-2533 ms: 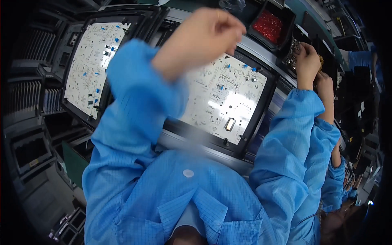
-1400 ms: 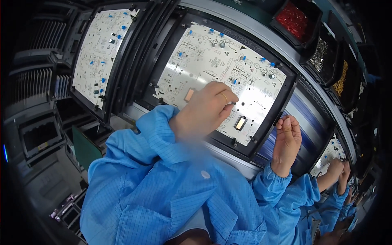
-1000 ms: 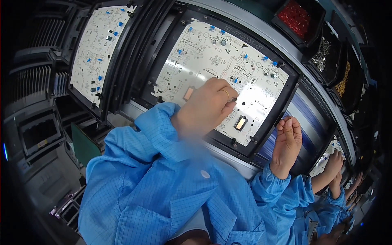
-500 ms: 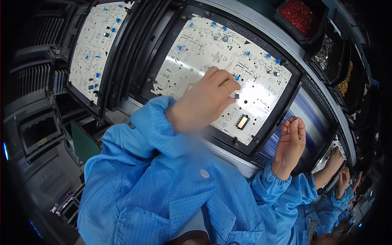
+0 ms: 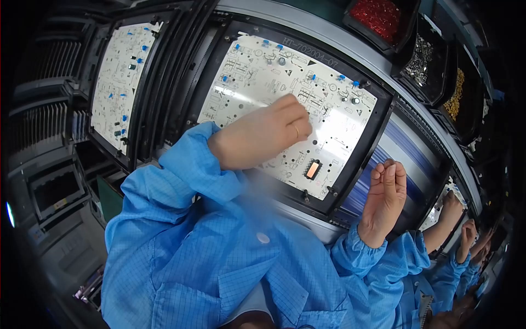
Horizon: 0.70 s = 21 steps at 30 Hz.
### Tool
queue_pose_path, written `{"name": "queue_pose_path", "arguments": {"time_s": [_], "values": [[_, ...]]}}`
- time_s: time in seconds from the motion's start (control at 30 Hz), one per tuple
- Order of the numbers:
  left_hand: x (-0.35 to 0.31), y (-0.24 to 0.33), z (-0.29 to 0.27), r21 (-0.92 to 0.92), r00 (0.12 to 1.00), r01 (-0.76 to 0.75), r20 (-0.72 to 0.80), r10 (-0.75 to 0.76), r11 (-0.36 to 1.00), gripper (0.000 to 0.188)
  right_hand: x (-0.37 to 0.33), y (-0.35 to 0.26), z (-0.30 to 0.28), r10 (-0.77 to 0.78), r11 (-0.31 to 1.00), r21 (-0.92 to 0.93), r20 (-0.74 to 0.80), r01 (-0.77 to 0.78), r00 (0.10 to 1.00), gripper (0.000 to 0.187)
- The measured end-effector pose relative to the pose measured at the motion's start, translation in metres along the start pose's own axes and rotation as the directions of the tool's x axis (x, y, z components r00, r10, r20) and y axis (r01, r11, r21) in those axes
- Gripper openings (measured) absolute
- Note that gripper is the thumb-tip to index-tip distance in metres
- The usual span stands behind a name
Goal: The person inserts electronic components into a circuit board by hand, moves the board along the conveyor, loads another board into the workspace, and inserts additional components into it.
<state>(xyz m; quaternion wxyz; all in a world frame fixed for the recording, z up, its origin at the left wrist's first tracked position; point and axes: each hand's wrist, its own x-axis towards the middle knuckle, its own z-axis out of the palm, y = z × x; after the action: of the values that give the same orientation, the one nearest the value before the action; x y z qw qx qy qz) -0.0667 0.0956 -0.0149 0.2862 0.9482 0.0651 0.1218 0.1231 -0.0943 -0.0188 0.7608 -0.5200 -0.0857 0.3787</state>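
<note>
A white circuit board (image 5: pixel 249 71) printed with dark markings lies in a black frame (image 5: pixel 219 52) in front of me. Over its middle is my left hand (image 5: pixel 268 132), wearing a ring, its fingers bent together and pointing down. The fingertips are turned out of sight, so whatever they pinch is hidden. Below and right of that hand, a black chip with a pale top (image 5: pixel 313 169) sits on the board. My right hand (image 5: pixel 383 194) is raised off the frame's right side, palm up, fingers curled and thumb against them; I cannot make out what is between the tips.
Another populated board (image 5: pixel 118 82) stands in a frame at left. Beyond the rail at upper right are black bins of red parts (image 5: pixel 375 19), silver parts (image 5: pixel 421 60) and yellow parts (image 5: pixel 455 96). A co-worker's hand (image 5: pixel 450 211) works over a board farther right.
The view has shifted, moving the board slightly left in the picture. My left hand has rolled over, covering a small black part seen earlier by its fingertips. My right hand stays curled.
</note>
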Motion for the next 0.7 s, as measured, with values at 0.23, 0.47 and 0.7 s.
{"name": "queue_pose_path", "arguments": {"time_s": [0.23, 0.47, 0.7], "values": [[0.061, -0.021, 0.006, 0.016, 0.974, 0.039, -0.223, -0.035, 0.999, 0.011, -0.009, -0.008, 0.005, -0.012, 0.998, 0.069, 0.027, 0.01, 1.0, 0.011], [0.072, -0.026, 0.012, 0.099, 0.986, 0.073, -0.159, -0.057, 0.992, 0.014, -0.013, -0.011, 0.005, -0.002, 0.993, 0.117, 0.036, -0.002, 0.999, 0.011], [0.079, -0.023, 0.01, 0.115, 0.988, 0.095, -0.13, -0.08, 0.989, 0.017, -0.013, -0.014, 0.006, 0.041, 0.984, 0.176, 0.005, -0.041, 0.999, 0.01]]}}
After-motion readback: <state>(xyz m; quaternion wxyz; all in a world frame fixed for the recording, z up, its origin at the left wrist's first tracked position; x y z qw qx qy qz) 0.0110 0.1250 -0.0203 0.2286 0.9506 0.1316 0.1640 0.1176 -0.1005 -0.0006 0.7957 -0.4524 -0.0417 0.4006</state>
